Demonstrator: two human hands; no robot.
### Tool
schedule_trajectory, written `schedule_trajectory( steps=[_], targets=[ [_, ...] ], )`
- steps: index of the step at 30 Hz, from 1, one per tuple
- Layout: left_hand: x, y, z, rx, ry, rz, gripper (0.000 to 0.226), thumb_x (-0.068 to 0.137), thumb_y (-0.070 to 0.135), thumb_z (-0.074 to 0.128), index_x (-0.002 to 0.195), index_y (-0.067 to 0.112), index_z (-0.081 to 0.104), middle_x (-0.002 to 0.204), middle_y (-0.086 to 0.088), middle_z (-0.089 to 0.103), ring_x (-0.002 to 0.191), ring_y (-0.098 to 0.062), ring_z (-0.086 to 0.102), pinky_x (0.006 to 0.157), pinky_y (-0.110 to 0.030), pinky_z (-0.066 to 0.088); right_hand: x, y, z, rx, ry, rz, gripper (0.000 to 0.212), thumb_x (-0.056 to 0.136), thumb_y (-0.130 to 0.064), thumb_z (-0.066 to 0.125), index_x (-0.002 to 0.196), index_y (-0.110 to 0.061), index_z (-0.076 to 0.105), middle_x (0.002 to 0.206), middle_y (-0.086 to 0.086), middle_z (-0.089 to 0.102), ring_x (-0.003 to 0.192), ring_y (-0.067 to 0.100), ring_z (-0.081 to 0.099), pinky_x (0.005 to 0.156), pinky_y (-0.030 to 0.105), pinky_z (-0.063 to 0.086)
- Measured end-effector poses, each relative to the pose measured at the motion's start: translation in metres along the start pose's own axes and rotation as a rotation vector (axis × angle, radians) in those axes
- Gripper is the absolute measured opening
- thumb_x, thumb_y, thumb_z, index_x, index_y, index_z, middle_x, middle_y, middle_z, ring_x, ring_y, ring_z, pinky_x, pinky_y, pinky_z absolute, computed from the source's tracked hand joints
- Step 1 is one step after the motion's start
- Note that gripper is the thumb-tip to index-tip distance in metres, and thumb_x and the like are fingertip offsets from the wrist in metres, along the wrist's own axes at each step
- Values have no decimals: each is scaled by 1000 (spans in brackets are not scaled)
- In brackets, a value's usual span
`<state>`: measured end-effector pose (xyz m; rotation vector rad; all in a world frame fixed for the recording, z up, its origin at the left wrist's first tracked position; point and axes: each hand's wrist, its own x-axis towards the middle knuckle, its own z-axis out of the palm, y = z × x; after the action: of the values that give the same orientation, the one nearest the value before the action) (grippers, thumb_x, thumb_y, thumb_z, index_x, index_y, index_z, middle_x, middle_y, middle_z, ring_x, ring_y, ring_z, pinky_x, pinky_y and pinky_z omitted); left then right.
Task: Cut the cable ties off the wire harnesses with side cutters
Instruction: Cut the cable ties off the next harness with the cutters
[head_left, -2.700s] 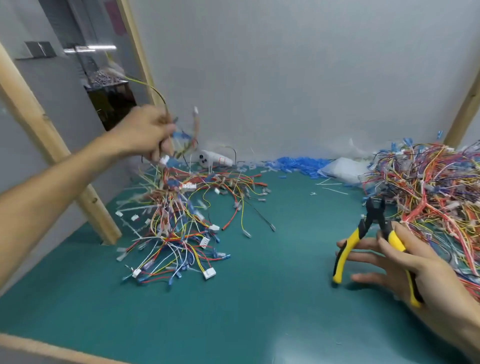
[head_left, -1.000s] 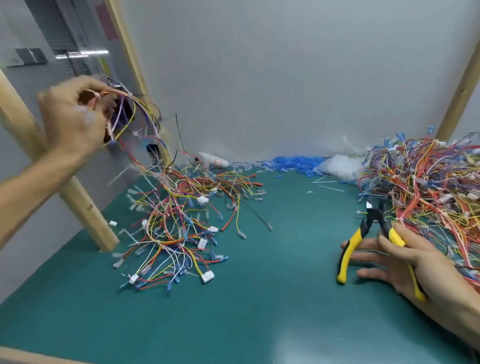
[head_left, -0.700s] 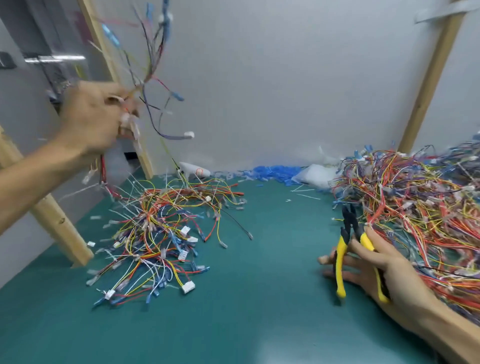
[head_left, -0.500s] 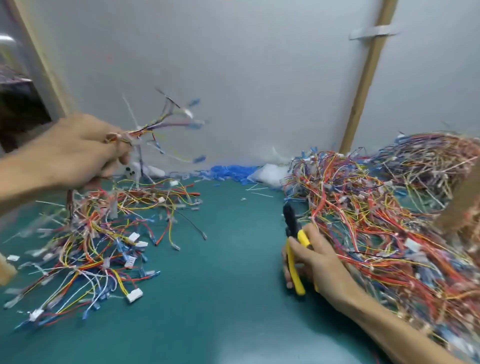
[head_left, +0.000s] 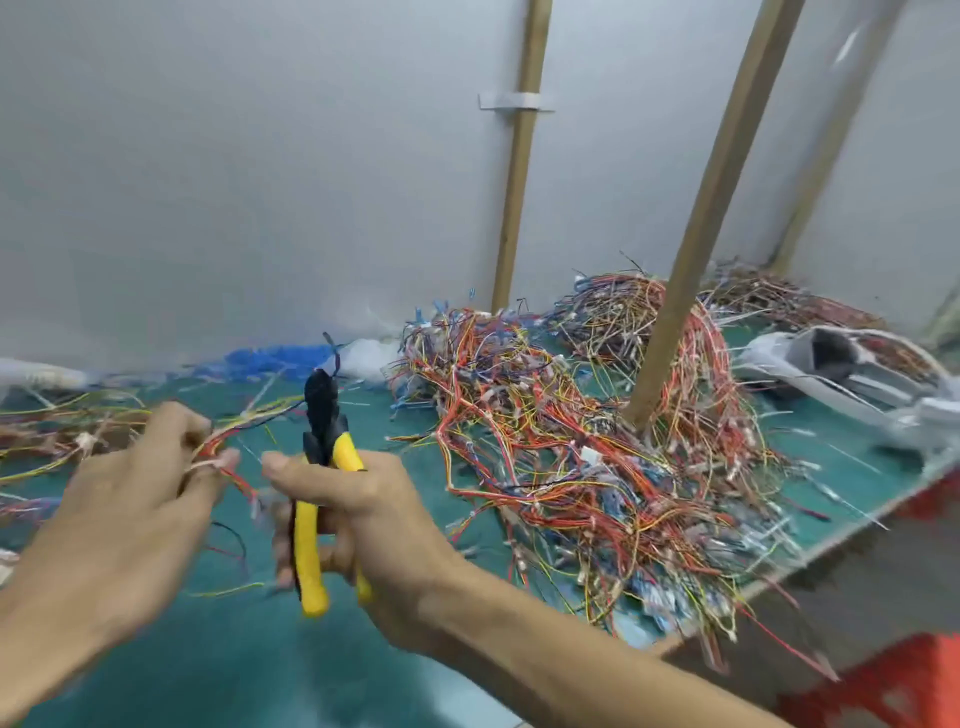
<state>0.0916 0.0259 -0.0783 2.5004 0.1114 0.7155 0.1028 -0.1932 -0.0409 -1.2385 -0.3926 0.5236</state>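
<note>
My left hand (head_left: 130, 499) grips a small wire harness (head_left: 244, 421) of red, yellow and black wires, held just above the green table mat (head_left: 234, 654). Close beside it, my right hand (head_left: 363, 514) grips the yellow-handled side cutters (head_left: 322, 467), black jaws pointing up. The jaws stand a little right of the held wires and seem apart from them; motion blur hides whether they are open. A big tangled pile of harnesses (head_left: 587, 447) lies to the right.
A slanted wooden post (head_left: 696, 228) rises out of the big pile, another post (head_left: 514, 197) stands at the grey wall. Loose wires (head_left: 47, 431) lie at far left, blue ties (head_left: 275, 358) and a white bag (head_left: 363, 356) at the wall. A grey casing (head_left: 852, 369) is far right, near the table edge.
My view swung right. My left hand came down from head height with a harness to the middle. My right hand lifted the cutters off the mat and brought them next to the harness.
</note>
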Motion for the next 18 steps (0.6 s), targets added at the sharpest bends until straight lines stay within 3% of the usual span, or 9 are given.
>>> schedule_trajectory(
  steps=[3,6,8,10,12,14,16,18],
  targets=[
    [-23,31,12,129,-39,72,41,79,9,60,97,39,40,67,16,49,51,-21,55,43,-35,48,17,17,16,-56,178,-62,29,90,-36,78,84,-11,63,62,6,50,45,14,48,51,27,43],
    [-36,43,13,175,-14,169,27,82,17,48,107,25,50,85,2,48,66,-37,61,50,-46,52,34,26,17,-35,286,-36,24,90,-30,81,89,-15,63,71,8,52,51,12,46,52,26,43],
    [-46,48,11,307,-24,323,45,81,22,44,118,4,63,90,-5,52,76,-36,62,62,-48,52,40,32,13,3,317,21,18,92,-19,79,94,-13,63,73,8,58,52,10,49,51,25,47],
    [-48,45,-2,356,-28,433,50,85,33,46,118,6,72,92,-3,60,79,-32,66,70,-49,51,45,36,6,23,360,43,13,94,-6,74,97,-8,61,69,8,61,52,11,55,51,25,50],
    [-33,26,-25,265,-22,331,38,94,49,45,100,29,76,98,15,64,85,-17,66,78,-46,51,50,35,-4,42,388,8,12,96,3,67,99,-4,58,70,11,64,53,16,58,53,27,51],
    [-4,-3,-50,146,-67,90,41,98,59,38,94,36,72,101,23,69,90,-9,66,80,-44,52,53,31,-12,54,410,-45,11,97,4,64,97,-5,57,72,12,68,56,20,61,65,35,54],
    [22,-37,-58,-15,-206,-107,35,105,49,44,95,37,75,103,16,77,97,-16,72,86,-40,52,54,23,-13,84,411,-73,10,99,-1,65,98,-8,58,71,8,69,59,21,67,78,46,53],
    [30,-70,-49,39,-264,-177,35,107,37,48,94,28,80,110,-1,79,106,-26,71,92,-36,47,53,12,-11,164,387,-121,10,100,-3,64,98,-10,58,70,7,67,61,21,70,76,43,56]
  ],
)
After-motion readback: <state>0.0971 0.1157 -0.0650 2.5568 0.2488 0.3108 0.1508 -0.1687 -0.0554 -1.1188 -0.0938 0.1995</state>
